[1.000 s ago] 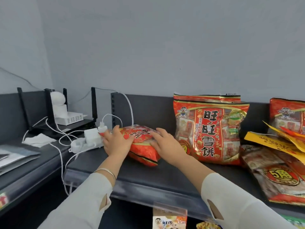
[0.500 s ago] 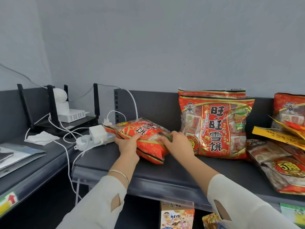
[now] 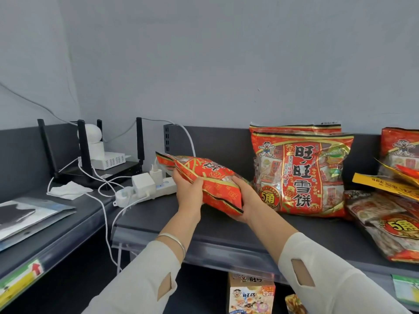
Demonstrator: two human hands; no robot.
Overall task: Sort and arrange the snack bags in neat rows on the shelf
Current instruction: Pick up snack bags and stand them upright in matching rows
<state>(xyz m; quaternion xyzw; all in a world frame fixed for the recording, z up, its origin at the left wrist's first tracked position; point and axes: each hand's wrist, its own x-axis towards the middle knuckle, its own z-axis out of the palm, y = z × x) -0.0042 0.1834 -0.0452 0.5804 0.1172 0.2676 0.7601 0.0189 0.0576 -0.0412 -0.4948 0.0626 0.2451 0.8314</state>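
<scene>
A: Where was the small red snack bag (image 3: 210,184) when you looked?

B: In the person's grasp, over the front half of the dark shelf (image 3: 226,232). It was tilted, its sealed end up towards ten o'clock and its other end down towards four. Whether that low corner touched the shelf, I couldn't tell.

A: And the hands?

B: Both were clasped on it. The left hand (image 3: 188,191) gripped its middle from the near side, thumb over the top edge. The right hand (image 3: 246,200) cupped the low end, fingers tucked underneath. A silver bangle (image 3: 174,242) sat on the left wrist.

A: What stood closest?

B: At three o'clock, just beside the right hand, a big red bag (image 3: 301,173) stood upright against the shelf's back panel. A second like it (image 3: 294,128) stood directly behind, only its top strip showing. Further out at three was a loose heap: flat bags (image 3: 385,225) lying on the shelf, a yellow pack (image 3: 383,183) slanting across them, and another red bag (image 3: 401,150) standing behind.

A: The other side?

B: At nine o'clock a white power strip (image 3: 158,189) lay on the shelf's left end, chargers plugged in, cables trailing over the edge. Beyond it, on the neighbouring shelf, were a black router (image 3: 113,171) with upright antennas, a round-headed white device (image 3: 89,134) and a crumpled tissue (image 3: 70,189). Down at six, under the shelf, stood a cartoon-printed carton (image 3: 249,293).
</scene>
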